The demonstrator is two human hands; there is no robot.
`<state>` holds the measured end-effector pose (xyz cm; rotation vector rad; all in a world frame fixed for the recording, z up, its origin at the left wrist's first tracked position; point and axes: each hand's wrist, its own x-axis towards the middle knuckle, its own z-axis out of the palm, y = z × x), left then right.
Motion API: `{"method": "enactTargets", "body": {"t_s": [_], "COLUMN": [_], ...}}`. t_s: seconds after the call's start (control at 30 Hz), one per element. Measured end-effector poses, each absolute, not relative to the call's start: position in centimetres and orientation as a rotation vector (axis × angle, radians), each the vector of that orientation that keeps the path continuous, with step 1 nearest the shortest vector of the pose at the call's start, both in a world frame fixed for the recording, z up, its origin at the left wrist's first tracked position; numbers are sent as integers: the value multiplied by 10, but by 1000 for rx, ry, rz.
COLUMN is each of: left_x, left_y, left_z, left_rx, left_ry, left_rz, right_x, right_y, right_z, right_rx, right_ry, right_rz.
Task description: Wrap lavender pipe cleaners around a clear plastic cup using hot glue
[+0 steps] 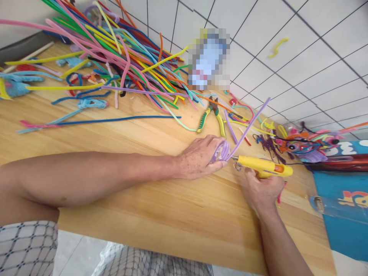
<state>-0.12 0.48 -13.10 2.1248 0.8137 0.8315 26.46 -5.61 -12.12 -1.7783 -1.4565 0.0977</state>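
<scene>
My left hand is closed around a coiled lilac pipe cleaner on the wooden table. A long free end of the lilac pipe cleaner rises up and to the right. My right hand grips a yellow glue gun by its handle. The gun's metal nozzle touches the coil at my left fingertips.
A big heap of coloured pipe cleaners covers the table's far left. Green-and-yellow pliers lie just beyond my hands. A finished colourful pipe-cleaner figure sits at the right, beside a blue package. A white tiled floor lies beyond the table.
</scene>
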Motion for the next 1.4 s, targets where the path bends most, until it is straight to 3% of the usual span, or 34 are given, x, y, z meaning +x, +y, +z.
{"method": "enactTargets", "body": {"t_s": [1.4], "left_x": [-2], "left_y": [4], "left_z": [-130], "left_rx": [2133], "left_ry": [810], "left_rz": [803], "right_x": [277], "right_y": [-60], "right_z": [-132], "right_rx": [-1838], "right_ry": [-1488], "right_rz": [15]}}
